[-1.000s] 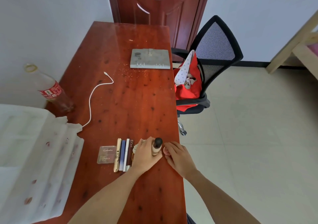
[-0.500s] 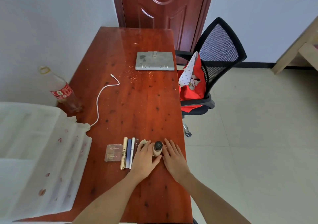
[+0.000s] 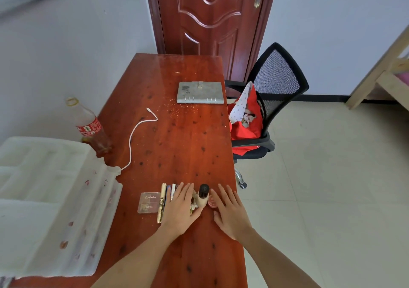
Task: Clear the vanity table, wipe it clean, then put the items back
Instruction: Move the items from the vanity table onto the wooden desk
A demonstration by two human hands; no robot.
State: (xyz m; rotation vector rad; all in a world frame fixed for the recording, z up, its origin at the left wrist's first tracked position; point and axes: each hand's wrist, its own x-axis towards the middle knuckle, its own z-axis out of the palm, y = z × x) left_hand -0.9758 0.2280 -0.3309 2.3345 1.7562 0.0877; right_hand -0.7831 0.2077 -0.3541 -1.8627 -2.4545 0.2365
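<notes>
Both my hands lie flat with fingers straight near the desk's [image 3: 177, 132] right edge: my left hand [image 3: 180, 208] rests over the slim makeup pens [image 3: 162, 201], my right hand [image 3: 230, 210] covers part of a small red jar [image 3: 211, 202]. Between them stands the foundation bottle [image 3: 202, 197], touching my left thumb, with the eyeshadow palette [image 3: 148, 202] just left of the pens.

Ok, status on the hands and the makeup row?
Left hand open, flat on pens. Right hand open beside foundation bottle. Palette left end. Cable beyond, clear.
</notes>
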